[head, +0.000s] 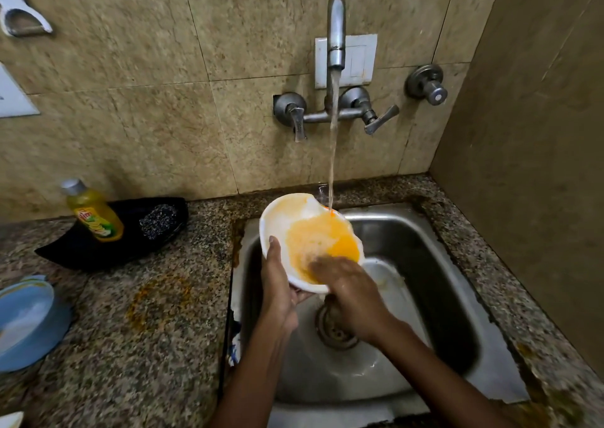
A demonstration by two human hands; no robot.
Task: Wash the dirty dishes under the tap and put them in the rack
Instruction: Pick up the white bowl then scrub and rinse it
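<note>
A white bowl (287, 218) smeared with yellow-orange residue is tilted over the steel sink (434, 283). My left hand (277, 280) grips its near-left rim, thumb on the inside. My right hand (346, 287) lies flat inside the bowl on the yellow smear, fingers blurred. Water runs from the wall tap (336, 32) and hits the bowl's far rim. Another white dish (385, 272) lies in the sink behind my right hand.
A yellow dish soap bottle (93, 211) and a dark scrubber (158, 221) rest in a black tray (81, 251) on the granite counter at left. Blue plastic dishes (29, 323) sit at the far left edge. The drain (330, 329) is below my hands.
</note>
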